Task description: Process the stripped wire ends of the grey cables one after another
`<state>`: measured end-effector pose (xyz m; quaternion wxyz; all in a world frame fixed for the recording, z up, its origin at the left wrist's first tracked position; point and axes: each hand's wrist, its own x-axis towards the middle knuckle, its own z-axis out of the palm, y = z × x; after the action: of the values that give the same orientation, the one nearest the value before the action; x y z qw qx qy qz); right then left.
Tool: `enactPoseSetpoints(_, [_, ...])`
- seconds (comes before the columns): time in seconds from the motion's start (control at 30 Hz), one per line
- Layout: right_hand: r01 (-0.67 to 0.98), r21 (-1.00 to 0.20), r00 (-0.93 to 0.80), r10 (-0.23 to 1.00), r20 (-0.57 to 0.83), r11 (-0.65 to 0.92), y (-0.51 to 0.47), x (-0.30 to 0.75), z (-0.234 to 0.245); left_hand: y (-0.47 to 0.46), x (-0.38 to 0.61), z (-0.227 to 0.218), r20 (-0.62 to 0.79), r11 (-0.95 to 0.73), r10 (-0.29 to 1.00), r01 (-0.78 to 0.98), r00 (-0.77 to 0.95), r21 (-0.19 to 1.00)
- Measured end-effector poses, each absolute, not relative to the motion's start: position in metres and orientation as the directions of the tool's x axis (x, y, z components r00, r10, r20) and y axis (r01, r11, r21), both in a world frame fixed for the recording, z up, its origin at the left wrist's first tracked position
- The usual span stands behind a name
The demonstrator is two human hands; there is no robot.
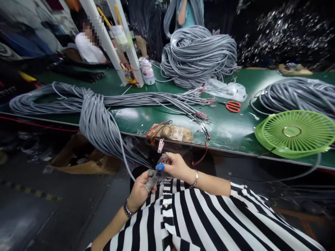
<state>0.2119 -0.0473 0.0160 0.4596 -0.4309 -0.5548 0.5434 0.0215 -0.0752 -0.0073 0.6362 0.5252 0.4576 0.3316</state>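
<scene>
My left hand (138, 191) is closed round the end of a grey cable, with grey covering on its thumb and finger. Just beside it, my right hand (179, 169) pinches the thin wires at that cable's end, a blue wrap (160, 167) on its thumb. The two hands nearly meet in front of the striped shirt. From the hands the grey cables (98, 120) run up to a bundle draped over the table edge. Past the fingers is a pink clip (161, 145), by a taped wooden block (180, 133) with red and black leads.
On the green table (225, 129) lie orange-handled scissors (232, 106), small pliers (205, 130) and a plastic bag (226, 89). A green fan (293, 132) stands at right, near large cable coils (199, 55). A cardboard box (78, 157) is below. Two other people are behind the table.
</scene>
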Motion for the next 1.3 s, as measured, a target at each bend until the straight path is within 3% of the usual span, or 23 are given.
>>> enactPoseSetpoints(0.17, [-0.141,-0.985,-0.349,0.926,0.141,0.097,-0.051,0.228,0.010,-0.068,0.029,-0.013,-0.244,0.256,0.889,0.022,0.387,0.966])
enactPoseSetpoints(0.3, [-0.269,-0.962,-0.409,0.910,0.076,-0.040,-0.049,0.232,0.004,-0.058,0.029,-0.014,-0.232,0.251,0.842,0.028,0.487,0.968])
enactPoseSetpoints(0.53, [-0.222,-0.973,-0.366,0.930,0.021,-0.066,-0.045,0.234,0.009,-0.048,0.036,-0.001,-0.269,0.275,0.835,0.059,0.480,0.960])
enactPoseSetpoints(0.63, [-0.353,-0.907,-0.432,0.900,-0.058,-0.228,-0.046,0.232,0.006,-0.050,0.041,-0.002,-0.295,0.373,0.812,-0.059,0.504,0.926])
enactPoseSetpoints(0.77, [-0.462,-0.717,-0.554,0.801,-0.226,-0.522,-0.048,0.225,0.000,-0.051,0.040,-0.008,-0.257,0.416,0.779,-0.165,0.572,0.894])
enactPoseSetpoints(0.93, [-0.365,-0.660,-0.607,0.705,-0.366,-0.657,-0.051,0.212,0.004,-0.051,0.024,-0.005,-0.147,0.207,0.771,-0.026,0.620,0.978])
enactPoseSetpoints(1.07, [-0.310,-0.711,-0.477,0.750,-0.458,-0.631,-0.048,0.207,-0.004,-0.052,0.011,0.000,-0.014,-0.034,0.762,0.060,0.648,0.998])
enactPoseSetpoints(1.2, [-0.302,-0.749,-0.316,0.803,-0.505,-0.590,-0.042,0.218,-0.016,-0.049,0.002,0.002,0.138,-0.322,0.745,0.171,0.652,0.931])
enactPoseSetpoints(1.3, [-0.242,-0.802,-0.355,0.819,-0.451,-0.547,-0.045,0.229,-0.015,-0.044,-0.003,0.001,0.235,-0.451,0.769,0.245,0.595,0.858])
